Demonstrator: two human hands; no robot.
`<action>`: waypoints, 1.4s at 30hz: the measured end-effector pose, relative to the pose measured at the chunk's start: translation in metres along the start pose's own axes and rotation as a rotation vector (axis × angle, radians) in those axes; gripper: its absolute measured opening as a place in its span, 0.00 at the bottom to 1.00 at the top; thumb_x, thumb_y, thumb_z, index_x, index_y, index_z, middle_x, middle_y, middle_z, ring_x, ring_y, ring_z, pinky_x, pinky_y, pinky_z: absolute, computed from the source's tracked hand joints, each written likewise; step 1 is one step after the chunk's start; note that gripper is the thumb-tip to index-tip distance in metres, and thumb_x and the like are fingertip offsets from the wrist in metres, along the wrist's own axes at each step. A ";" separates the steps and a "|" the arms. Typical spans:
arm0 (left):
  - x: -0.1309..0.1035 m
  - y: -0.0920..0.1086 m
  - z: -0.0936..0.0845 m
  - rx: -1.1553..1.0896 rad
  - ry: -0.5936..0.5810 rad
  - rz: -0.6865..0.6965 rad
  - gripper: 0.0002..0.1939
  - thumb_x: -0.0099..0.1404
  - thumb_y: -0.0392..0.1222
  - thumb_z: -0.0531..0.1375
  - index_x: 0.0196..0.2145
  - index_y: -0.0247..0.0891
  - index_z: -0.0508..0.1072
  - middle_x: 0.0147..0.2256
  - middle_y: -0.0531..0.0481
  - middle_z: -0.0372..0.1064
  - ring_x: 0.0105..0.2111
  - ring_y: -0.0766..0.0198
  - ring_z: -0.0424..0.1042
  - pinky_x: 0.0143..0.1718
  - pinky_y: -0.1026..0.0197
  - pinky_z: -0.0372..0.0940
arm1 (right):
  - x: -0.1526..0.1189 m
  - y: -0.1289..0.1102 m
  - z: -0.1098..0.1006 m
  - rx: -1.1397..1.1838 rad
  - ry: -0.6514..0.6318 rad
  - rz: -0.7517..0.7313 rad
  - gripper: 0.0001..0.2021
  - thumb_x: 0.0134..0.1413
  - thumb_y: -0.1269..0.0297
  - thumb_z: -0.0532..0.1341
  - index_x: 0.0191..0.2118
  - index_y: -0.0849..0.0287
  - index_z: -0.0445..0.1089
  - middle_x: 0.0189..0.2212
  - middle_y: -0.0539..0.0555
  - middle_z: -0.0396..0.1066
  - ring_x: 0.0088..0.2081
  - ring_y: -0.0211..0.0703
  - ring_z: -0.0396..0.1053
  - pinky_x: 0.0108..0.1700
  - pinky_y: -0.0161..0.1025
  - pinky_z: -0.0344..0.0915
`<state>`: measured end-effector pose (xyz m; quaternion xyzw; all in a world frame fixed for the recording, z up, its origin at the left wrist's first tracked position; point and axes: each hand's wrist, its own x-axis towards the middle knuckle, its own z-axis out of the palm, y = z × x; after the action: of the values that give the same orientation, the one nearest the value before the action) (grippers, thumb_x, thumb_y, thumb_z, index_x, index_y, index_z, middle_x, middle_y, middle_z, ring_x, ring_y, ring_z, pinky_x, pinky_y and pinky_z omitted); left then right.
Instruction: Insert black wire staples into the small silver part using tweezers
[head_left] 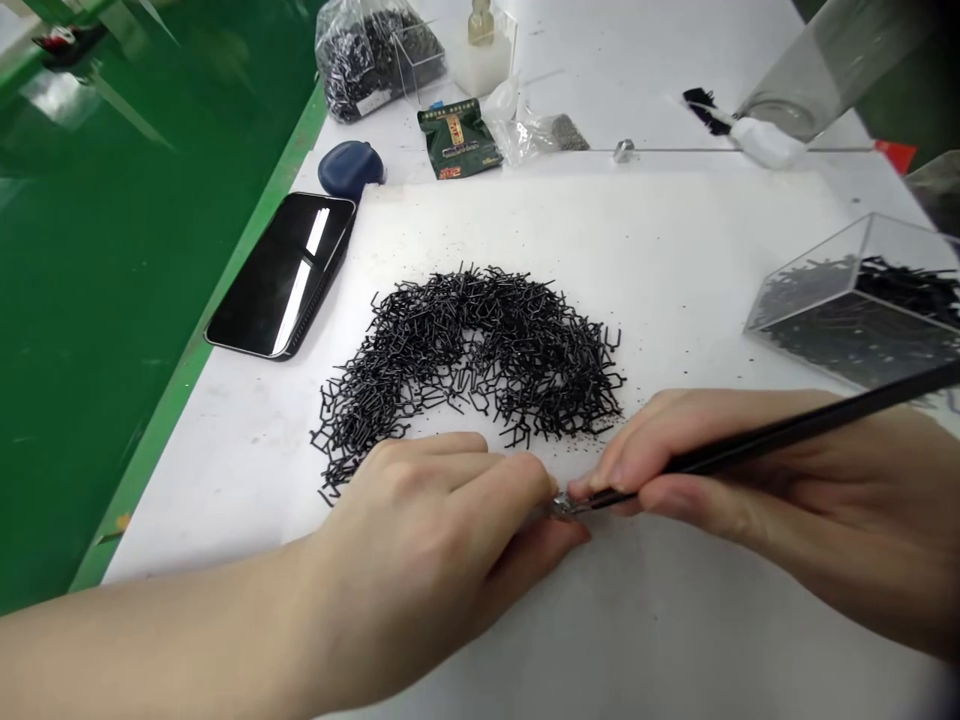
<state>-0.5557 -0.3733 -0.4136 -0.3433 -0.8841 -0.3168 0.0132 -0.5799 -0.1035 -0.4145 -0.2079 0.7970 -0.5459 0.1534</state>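
Tweezers (787, 433) pinched in my right hand (832, 515) point leftward, tips at the metal part (562, 504) my left hand (431, 520) pinches.

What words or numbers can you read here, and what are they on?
Green packet: gold and red writing, too blurred to read.
Bag: a white label, too small to read.
Phone: dark screen, no words showing.

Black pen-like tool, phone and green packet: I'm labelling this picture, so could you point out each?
Black pen-like tool (810, 424): head view, on its shaft.
Phone (277, 275): head view, on its dark screen.
Green packet (459, 140): head view, on its printed front.
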 end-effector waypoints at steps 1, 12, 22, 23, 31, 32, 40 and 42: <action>0.000 0.000 0.000 -0.007 -0.004 -0.006 0.16 0.86 0.40 0.64 0.38 0.34 0.82 0.25 0.57 0.74 0.23 0.68 0.70 0.24 0.61 0.60 | -0.001 0.001 0.000 -0.005 -0.004 -0.007 0.05 0.71 0.59 0.75 0.45 0.35 0.88 0.39 0.45 0.89 0.38 0.48 0.86 0.37 0.39 0.84; -0.002 0.002 0.000 0.072 -0.008 -0.012 0.23 0.89 0.44 0.60 0.31 0.42 0.68 0.23 0.60 0.64 0.21 0.69 0.64 0.22 0.61 0.55 | -0.007 0.005 0.001 -0.067 -0.018 -0.087 0.15 0.70 0.65 0.74 0.52 0.30 0.86 0.46 0.45 0.89 0.45 0.52 0.88 0.43 0.42 0.87; -0.001 0.000 0.002 0.059 0.000 0.006 0.22 0.89 0.42 0.59 0.32 0.42 0.65 0.24 0.61 0.63 0.22 0.70 0.64 0.23 0.62 0.55 | -0.010 0.010 -0.001 -0.036 -0.044 -0.085 0.16 0.71 0.64 0.73 0.55 0.29 0.84 0.48 0.45 0.89 0.49 0.52 0.88 0.47 0.43 0.87; -0.001 0.000 0.002 0.057 -0.007 -0.002 0.22 0.89 0.42 0.59 0.32 0.41 0.65 0.24 0.61 0.63 0.22 0.70 0.64 0.23 0.62 0.55 | -0.010 0.011 -0.001 -0.030 -0.042 -0.083 0.16 0.71 0.64 0.73 0.55 0.28 0.84 0.48 0.45 0.89 0.48 0.52 0.88 0.47 0.43 0.87; 0.000 0.003 0.000 0.025 -0.016 0.005 0.19 0.88 0.39 0.61 0.33 0.40 0.69 0.25 0.60 0.65 0.23 0.70 0.65 0.24 0.61 0.56 | -0.011 0.009 -0.001 -0.050 -0.036 -0.090 0.18 0.71 0.66 0.73 0.55 0.29 0.84 0.47 0.46 0.89 0.48 0.53 0.88 0.46 0.44 0.86; 0.000 0.003 0.000 0.028 -0.020 0.005 0.20 0.88 0.40 0.61 0.33 0.40 0.68 0.25 0.60 0.65 0.23 0.70 0.65 0.25 0.61 0.56 | -0.011 0.009 -0.001 -0.051 -0.040 -0.094 0.18 0.72 0.66 0.72 0.56 0.29 0.84 0.48 0.46 0.89 0.49 0.53 0.88 0.47 0.44 0.86; 0.001 0.000 0.004 0.060 -0.023 0.014 0.22 0.89 0.43 0.59 0.32 0.41 0.65 0.25 0.60 0.63 0.23 0.69 0.63 0.24 0.60 0.55 | -0.004 0.011 0.000 -0.012 -0.044 -0.176 0.14 0.71 0.66 0.74 0.54 0.36 0.85 0.46 0.46 0.89 0.45 0.47 0.88 0.43 0.37 0.86; 0.000 -0.001 0.003 0.048 -0.024 0.023 0.22 0.89 0.42 0.60 0.32 0.41 0.66 0.25 0.60 0.63 0.23 0.70 0.63 0.24 0.60 0.54 | -0.003 0.011 0.001 -0.019 -0.038 -0.177 0.13 0.71 0.66 0.74 0.52 0.37 0.85 0.46 0.45 0.89 0.44 0.46 0.88 0.43 0.36 0.86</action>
<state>-0.5556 -0.3721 -0.4159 -0.3567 -0.8875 -0.2913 0.0143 -0.5788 -0.0995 -0.4249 -0.2894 0.7775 -0.5458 0.1177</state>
